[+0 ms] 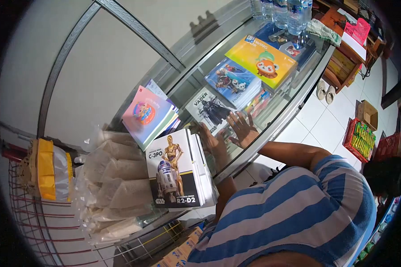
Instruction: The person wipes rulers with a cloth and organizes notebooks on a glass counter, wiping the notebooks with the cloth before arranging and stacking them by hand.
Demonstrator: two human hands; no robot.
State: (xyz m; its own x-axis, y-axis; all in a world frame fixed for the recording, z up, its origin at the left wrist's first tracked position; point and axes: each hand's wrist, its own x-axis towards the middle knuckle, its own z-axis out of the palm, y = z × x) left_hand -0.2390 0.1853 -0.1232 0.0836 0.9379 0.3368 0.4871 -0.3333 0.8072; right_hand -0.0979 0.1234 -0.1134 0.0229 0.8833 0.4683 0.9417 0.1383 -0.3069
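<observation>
A white notebook with "VADER" and a dark figure on its cover point(205, 104) lies on the glass top of a display case point(265, 116). My right hand point(244, 130) rests at its near right corner with fingers spread. At the near edge of the same notebook is my left hand point(215, 144), fingers stretched along it, partly shaded. Close to my left hand stands a stack of white and black C-3PO and R2-D2 notebooks point(171, 171). Beyond the Vader notebook is a blue Frozen notebook stack point(233, 82).
A yellow drawing book point(263, 62) and water bottles point(298, 15) sit toward the far right end. Pink notebooks point(145, 111) and plastic-wrapped brown packs point(120, 178) are at the left. A red crate of green packets point(361, 140) stands on the tiled floor.
</observation>
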